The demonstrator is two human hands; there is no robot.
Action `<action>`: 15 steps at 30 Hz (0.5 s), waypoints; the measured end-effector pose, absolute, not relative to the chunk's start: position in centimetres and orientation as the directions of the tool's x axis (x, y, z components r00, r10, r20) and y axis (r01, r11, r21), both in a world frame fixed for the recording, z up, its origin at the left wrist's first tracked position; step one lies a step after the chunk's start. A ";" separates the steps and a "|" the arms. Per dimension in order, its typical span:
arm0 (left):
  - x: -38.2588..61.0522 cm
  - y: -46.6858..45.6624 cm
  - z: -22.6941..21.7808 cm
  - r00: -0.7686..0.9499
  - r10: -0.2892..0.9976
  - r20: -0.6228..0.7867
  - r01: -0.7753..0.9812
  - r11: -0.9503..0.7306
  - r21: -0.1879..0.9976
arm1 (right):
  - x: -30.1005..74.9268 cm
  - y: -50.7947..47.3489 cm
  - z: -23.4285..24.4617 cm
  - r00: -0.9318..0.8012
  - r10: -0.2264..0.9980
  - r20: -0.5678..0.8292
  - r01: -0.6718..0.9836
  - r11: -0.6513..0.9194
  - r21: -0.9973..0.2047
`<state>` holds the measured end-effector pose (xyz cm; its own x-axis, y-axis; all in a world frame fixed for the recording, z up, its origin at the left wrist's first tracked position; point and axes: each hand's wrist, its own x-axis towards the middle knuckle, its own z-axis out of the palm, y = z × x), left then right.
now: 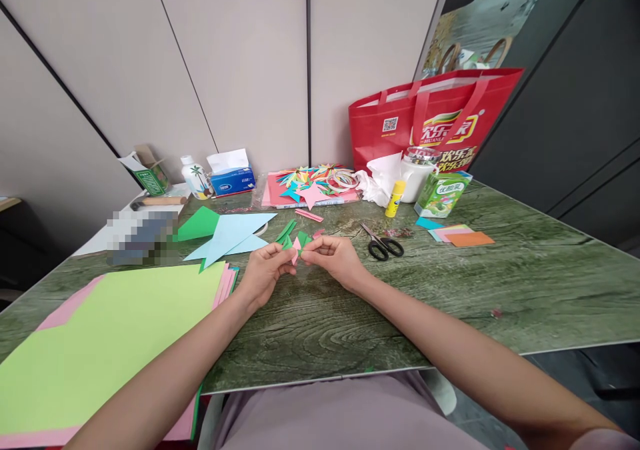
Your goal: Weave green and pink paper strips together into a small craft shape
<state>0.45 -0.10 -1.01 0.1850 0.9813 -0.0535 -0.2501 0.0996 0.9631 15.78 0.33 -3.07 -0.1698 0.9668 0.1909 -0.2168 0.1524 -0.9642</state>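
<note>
Between my two hands is a small folded paper piece (297,245) in pink and green, held just above the table. My left hand (267,270) pinches its left side between thumb and fingers. On the other side my right hand (334,258) grips it the same way, fingertips close together. The fingers cover part of the folds. Green paper strips (287,231) lie just behind my left hand, and pink strips (309,215) rest farther back. Black-handled scissors (383,245) lie to the right of my right hand.
Large coloured sheets (115,343) cover the table's left front. Light blue cut paper (235,233) lies behind them. At the back are a tissue box (233,182), folded paper stars (313,193), a glue stick (395,199), a green drink carton (443,195) and a red bag (383,130). Small paper pieces (470,239) lie right.
</note>
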 end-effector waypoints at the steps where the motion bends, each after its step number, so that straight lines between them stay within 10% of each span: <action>1: 0.5 -0.1 -1.1 0.190 0.980 -0.051 -0.260 0.100 0.960 | 15.7 0.3 -3.1 -0.160 0.969 0.191 -0.231 0.151 -0.961; 15: 0.7 -0.3 -1.1 0.192 0.981 -0.030 -0.288 0.086 0.954 | 15.4 0.3 -3.2 -0.083 0.959 0.270 -0.255 0.241 -0.936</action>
